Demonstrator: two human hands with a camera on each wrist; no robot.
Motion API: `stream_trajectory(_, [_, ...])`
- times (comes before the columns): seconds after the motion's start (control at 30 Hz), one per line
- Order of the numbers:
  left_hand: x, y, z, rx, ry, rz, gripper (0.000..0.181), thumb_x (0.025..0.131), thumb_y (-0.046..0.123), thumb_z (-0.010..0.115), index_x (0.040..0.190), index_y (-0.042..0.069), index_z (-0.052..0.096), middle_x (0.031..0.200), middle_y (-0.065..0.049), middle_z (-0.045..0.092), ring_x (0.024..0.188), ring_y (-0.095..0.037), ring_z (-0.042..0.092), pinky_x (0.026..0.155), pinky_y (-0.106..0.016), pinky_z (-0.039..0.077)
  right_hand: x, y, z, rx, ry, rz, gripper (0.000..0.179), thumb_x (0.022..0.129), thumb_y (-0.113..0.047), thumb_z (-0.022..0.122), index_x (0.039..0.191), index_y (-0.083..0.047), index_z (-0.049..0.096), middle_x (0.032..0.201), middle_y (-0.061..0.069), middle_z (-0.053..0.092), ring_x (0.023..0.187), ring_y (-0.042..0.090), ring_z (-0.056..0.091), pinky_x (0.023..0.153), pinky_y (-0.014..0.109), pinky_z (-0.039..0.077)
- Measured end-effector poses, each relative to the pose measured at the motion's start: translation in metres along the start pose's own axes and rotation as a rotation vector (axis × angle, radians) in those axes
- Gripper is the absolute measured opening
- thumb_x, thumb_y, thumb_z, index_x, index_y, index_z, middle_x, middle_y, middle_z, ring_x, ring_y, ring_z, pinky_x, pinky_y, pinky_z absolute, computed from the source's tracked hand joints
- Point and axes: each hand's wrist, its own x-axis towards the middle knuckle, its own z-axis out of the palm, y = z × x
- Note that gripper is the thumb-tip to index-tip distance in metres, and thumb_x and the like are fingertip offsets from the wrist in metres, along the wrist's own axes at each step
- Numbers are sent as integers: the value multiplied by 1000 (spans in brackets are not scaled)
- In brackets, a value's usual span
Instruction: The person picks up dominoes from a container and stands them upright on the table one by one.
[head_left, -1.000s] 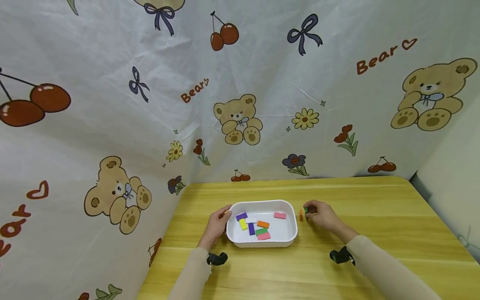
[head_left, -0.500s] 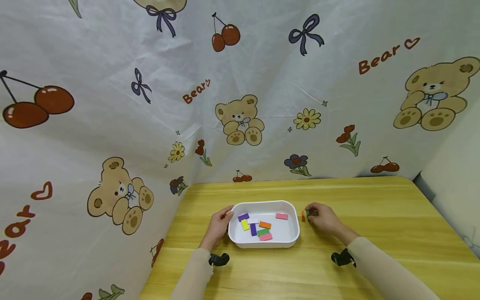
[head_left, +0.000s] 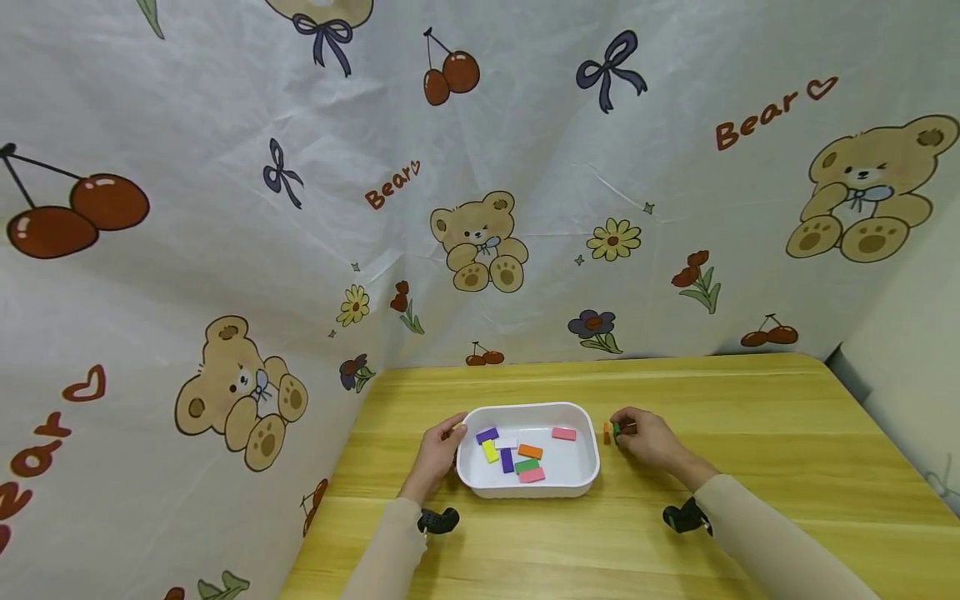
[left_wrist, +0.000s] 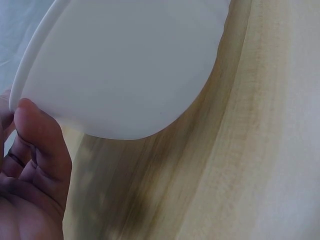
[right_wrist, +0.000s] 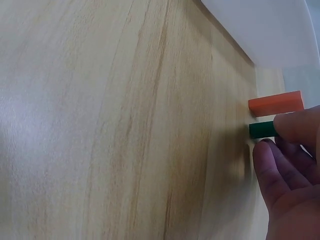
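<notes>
My left hand [head_left: 433, 454] grips the left end of a white plastic tub [head_left: 525, 492], its thumb pressed against the rim in the left wrist view. Just beyond the tub's right end, my right hand [head_left: 651, 435] pinches a small green block [right_wrist: 262, 130] upright at the tabletop. Beside that block, nearer the tub, an orange block [right_wrist: 276, 103] stands on end with a narrow gap between the two. The right fingertips partly cover the green block.
Inside the tub lie several flat blocks, among them a yellow block [head_left: 490, 451], an orange block [head_left: 529, 452] and a pink block [head_left: 564, 434]. The wood-grain table [head_left: 720, 400] reaches back to a printed cloth [head_left: 480, 325].
My right hand has lowered the green block slightly next to the standing orange one. The left hand keeps its grip on the tub. The head view has shifted a little.
</notes>
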Motion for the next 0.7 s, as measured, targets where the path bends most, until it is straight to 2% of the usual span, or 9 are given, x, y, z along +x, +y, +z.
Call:
stream_trajectory(0.37, [0, 2, 1, 3, 3, -9, 42, 107, 31, 58, 147, 19, 60, 102, -10, 55, 83, -19, 52, 57, -22, 45, 0, 1, -2, -32, -4, -2, 34, 91, -1, 68, 124, 5, 61, 116, 20, 68, 109, 36, 66, 96, 53, 55])
stream_trajectory(0.7, [2, 1, -1, -7, 1, -5, 40, 106, 31, 60, 144, 21, 63, 97, -6, 54, 80, -16, 50, 57, -22, 44, -3, -4, -7, -24, -4, 16, 42, 94, -12, 73, 130, 5, 58, 132, 27, 63, 126, 47, 57, 106, 60, 47])
